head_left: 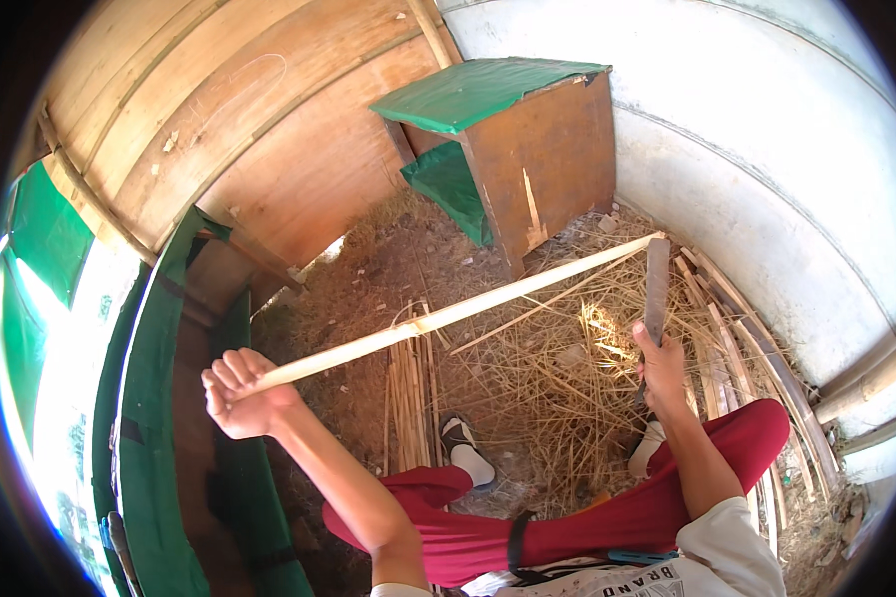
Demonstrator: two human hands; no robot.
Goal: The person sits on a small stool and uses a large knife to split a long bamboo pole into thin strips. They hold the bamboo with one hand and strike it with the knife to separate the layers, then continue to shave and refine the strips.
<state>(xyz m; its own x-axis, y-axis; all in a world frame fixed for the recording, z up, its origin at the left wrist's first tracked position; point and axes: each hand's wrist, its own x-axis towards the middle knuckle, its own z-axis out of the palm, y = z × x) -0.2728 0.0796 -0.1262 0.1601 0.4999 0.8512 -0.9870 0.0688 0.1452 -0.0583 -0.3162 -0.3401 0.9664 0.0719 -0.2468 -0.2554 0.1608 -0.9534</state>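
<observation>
My left hand (247, 391) is closed around the near end of a long, pale split bamboo strip (488, 301). The strip slants across in front of me, rising to the right, with a node partway along it. My right hand (661, 370) grips a broad-bladed knife (656, 284), its dark blade pointing away from me. The strip's far end meets the blade near its tip; whether they touch or only overlap in view I cannot tell. The knife's handle is mostly hidden in my fist.
A bundle of thin bamboo strips (408, 398) lies on the ground between my legs. Shavings (538, 398) cover the floor to its right. Longer split pieces (757, 348) lie along the white wall (747, 119). Ahead stands a green-topped wooden cabinet (543, 149); green-covered shelving (154, 398) is at left.
</observation>
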